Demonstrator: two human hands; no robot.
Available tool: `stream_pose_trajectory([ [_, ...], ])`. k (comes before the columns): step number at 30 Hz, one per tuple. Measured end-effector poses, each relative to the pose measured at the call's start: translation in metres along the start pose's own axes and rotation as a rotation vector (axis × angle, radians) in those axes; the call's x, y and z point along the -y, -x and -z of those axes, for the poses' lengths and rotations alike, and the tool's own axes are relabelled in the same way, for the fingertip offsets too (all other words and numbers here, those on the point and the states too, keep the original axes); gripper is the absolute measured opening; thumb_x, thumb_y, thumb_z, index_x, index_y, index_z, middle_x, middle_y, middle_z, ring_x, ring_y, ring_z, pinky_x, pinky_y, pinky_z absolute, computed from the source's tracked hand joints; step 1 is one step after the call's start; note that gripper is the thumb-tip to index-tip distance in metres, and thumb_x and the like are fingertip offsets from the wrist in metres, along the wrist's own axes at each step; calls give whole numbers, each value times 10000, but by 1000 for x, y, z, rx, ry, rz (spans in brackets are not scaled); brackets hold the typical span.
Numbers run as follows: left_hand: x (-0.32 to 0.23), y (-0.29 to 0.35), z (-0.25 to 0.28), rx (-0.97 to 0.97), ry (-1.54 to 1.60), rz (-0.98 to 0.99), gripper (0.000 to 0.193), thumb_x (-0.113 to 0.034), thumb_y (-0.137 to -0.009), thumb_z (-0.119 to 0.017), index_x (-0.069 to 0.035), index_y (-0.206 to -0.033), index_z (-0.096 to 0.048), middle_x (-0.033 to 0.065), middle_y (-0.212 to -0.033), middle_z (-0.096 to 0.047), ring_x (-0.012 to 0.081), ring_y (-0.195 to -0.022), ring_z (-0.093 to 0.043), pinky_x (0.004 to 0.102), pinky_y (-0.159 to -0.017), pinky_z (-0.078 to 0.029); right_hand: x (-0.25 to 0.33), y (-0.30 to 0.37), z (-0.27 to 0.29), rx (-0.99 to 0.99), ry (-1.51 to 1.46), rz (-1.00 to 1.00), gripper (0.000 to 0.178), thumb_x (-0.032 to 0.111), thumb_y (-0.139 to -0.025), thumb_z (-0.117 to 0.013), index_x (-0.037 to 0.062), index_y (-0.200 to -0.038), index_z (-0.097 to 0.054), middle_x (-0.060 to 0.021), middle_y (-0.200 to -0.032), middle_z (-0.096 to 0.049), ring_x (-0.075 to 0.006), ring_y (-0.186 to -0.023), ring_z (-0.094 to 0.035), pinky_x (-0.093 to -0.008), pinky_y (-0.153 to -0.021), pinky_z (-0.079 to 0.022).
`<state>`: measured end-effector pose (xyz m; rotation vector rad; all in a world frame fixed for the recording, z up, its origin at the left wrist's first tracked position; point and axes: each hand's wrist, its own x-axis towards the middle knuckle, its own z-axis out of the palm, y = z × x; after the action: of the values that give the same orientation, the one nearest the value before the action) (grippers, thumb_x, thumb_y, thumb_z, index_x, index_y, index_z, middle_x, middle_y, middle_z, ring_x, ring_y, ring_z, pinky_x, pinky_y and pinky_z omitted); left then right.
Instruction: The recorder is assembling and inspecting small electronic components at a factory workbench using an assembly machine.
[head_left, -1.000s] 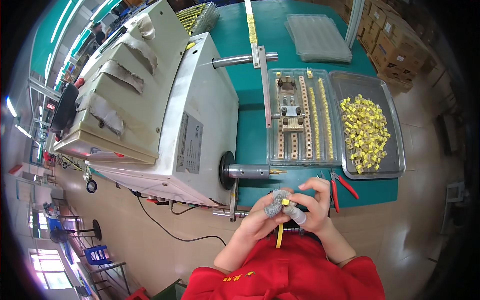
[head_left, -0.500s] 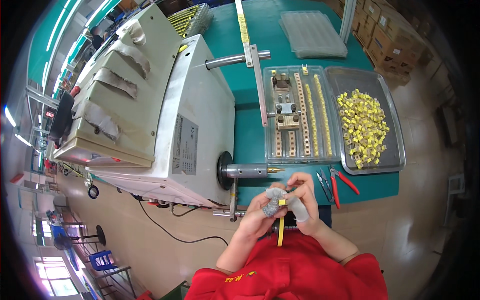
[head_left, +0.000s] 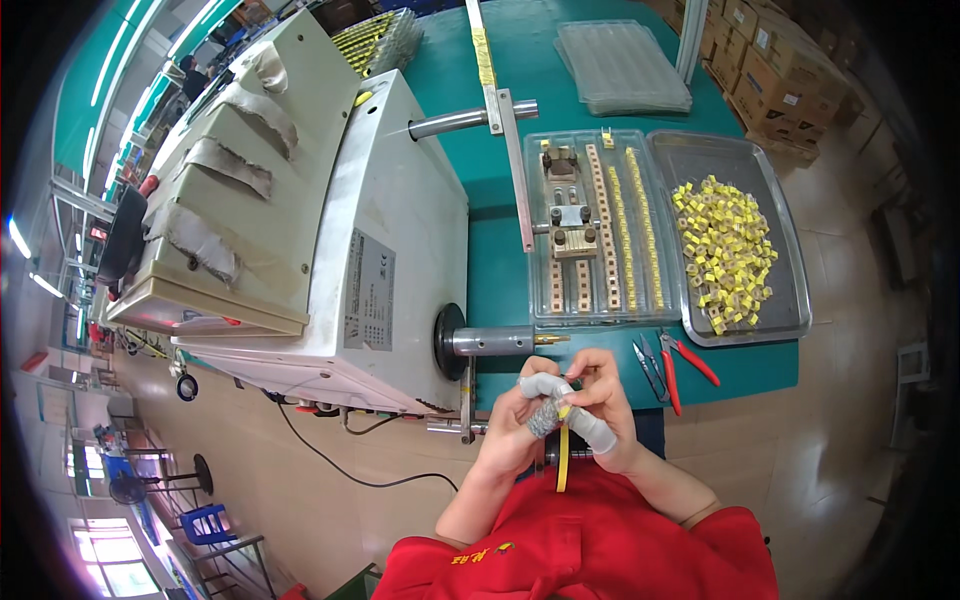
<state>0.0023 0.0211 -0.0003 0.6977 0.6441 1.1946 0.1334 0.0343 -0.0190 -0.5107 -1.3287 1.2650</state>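
Observation:
My left hand (head_left: 512, 430) and my right hand (head_left: 612, 410) meet in front of my red shirt, both with grey-white finger covers. Between their fingertips is a small yellow-wrapped coil (head_left: 564, 411), mostly hidden by the fingers. My left thumb and forefinger pinch it from one side, and my right fingers press on it from the other. A narrow yellow tape (head_left: 562, 462) hangs straight down just below the coil. Past my fingertips, a machine's steel spindle (head_left: 495, 341) ends in a thin brass tip.
A clear plastic tray (head_left: 541, 290) holds rows of bobbins and yellow coils. Beside it, a metal tray (head_left: 795, 290) carries a pile of yellow coils. Red-handled pliers (head_left: 690, 362) and a dark slim tool (head_left: 650, 372) lie near the table edge. The white machine (head_left: 400, 220) stands left.
My right fingers have closed in over the coil, so less of it shows. My left forefinger has straightened across toward the right hand. The tape still hangs in the same place.

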Motion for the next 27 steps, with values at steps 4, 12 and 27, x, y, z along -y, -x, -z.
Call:
stream_pose_trajectory([
  [4, -1, -1, 3, 11, -193, -104, 163, -54, -791, -608, -1, -932, -546, 14, -998, -345, 81, -868, -439, 199, -715, -392, 4, -3, -2, 15, -157, -64, 164, 28, -802, -573, 84, -934, -493, -115, -1097, -352, -193, -1029, -372, -291, -914, -287],
  [12, -3, 2, -2, -50, 176, 72, 328, -162, -756, -622, 22, -1004, -511, 22, -984, -399, 92, -803, -442, 205, -656, -364, 8, -10, -1, -11, 243, 66, 201, 82, -766, -628, 75, -920, -499, -132, -1060, -409, -234, -944, -423, -325, -857, -340],
  [27, -1, -1, 0, -17, -336, -93, 189, -44, -808, -543, 2, -986, -499, 16, -971, -365, 103, -869, -451, 213, -780, -371, 5, -14, 11, -12, 587, 203, 252, 242, -749, -671, 79, -825, -494, -115, -948, -441, -225, -857, -433, -330, -777, -339],
])
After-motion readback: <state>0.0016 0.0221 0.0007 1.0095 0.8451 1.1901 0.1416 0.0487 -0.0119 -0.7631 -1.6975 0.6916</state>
